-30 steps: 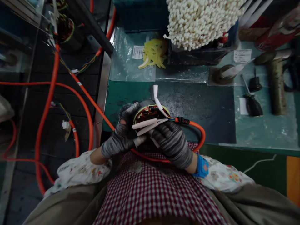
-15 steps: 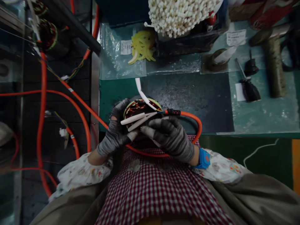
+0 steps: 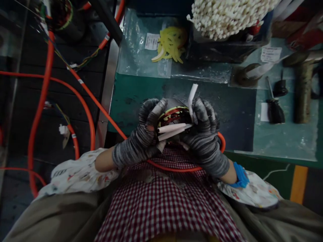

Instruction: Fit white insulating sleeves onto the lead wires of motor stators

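Observation:
A motor stator [image 3: 174, 112], with reddish copper windings and a yellow-green liner at its rim, is tilted toward me at the bench's front edge. My gloved left hand [image 3: 140, 136] is closed around its left side. My right hand [image 3: 208, 137], gloved too, closes on its right side and covers the wire joint. White insulating sleeves [image 3: 171, 128] lie across the stator's opening, their right ends running to my right hand. Another white sleeve [image 3: 192, 94] stands up beside my right fingers. An orange cable [image 3: 222, 141] loops out behind my right hand and across my checked apron.
Yellow strips [image 3: 173, 43] lie on plastic sheeting at the back. Behind stands a dark bin [image 3: 214, 52] heaped with small white pieces. A screwdriver [image 3: 275, 107] and a hammer [image 3: 302, 94] lie to the right. On the left, orange cables [image 3: 41, 111] run past another stator [image 3: 67, 20].
My right hand has moved from the white sleeves to the stator's right side, now covering the wire joint. The upright sleeve has swung right. The view has shifted.

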A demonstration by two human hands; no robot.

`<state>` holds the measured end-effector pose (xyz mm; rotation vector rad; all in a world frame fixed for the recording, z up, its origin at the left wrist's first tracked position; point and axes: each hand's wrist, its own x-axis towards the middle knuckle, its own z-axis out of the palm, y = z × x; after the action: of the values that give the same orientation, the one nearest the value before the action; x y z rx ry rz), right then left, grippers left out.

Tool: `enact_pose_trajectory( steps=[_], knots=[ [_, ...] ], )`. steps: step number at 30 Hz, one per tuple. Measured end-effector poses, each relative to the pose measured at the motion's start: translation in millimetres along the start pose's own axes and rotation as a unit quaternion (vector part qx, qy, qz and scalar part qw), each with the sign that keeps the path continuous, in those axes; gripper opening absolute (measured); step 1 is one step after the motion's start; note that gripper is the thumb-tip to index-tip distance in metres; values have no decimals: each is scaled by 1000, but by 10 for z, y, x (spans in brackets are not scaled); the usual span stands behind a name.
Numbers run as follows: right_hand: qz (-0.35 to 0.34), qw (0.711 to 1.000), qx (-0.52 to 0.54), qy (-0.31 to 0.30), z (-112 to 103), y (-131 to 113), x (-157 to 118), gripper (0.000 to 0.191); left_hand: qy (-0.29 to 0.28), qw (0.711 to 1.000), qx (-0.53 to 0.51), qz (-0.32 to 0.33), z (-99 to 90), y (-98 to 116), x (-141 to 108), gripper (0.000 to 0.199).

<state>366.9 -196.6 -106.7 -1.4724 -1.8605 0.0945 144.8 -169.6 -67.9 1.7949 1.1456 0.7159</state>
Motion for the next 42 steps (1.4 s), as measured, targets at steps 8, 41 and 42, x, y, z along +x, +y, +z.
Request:
enact_pose_trajectory(
  steps=[8, 41, 42],
  knots=[
    [-6, 999, 21, -23, -54, 64, -23, 78, -32, 986, 89, 137, -70, -32, -60, 97],
    [178, 859, 442, -185, -575, 374, 259, 10, 22, 977, 181, 108, 53, 88, 326, 91],
    [148, 877, 418, -183, -543, 377, 239, 15, 21, 977, 184, 110, 49, 100, 326, 91]
  ],
)
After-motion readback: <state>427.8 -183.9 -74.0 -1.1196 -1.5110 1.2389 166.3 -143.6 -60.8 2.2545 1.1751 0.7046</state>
